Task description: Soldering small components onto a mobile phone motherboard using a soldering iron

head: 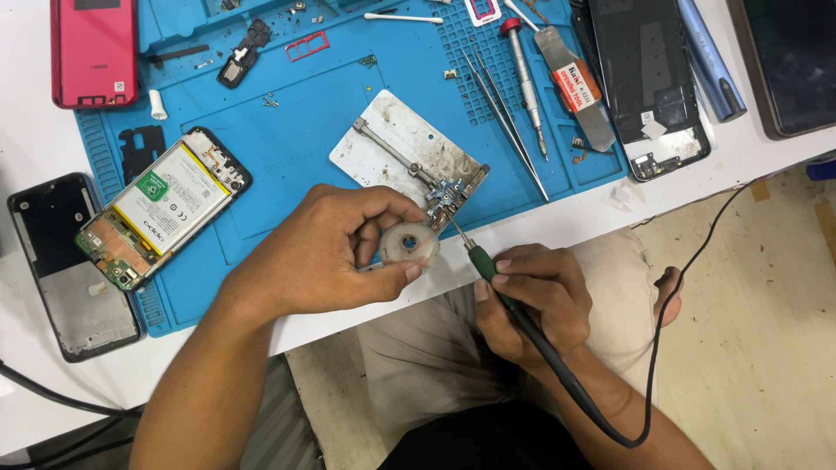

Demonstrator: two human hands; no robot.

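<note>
Over the blue mat (287,122), left hand (326,252) pinches a round tin (409,244) (right hand (531,305) grips soldering iron (522,318)).

Your fingers (383,228) work at the near edge of a white table (35,148). Beyond them lies a blue mat (296,122); left of them, a black phone frame (70,270) rests directly on the table.

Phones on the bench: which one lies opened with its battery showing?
The opened phone on the blue mat's left side; its white battery shows, unlike the red phone.
</note>
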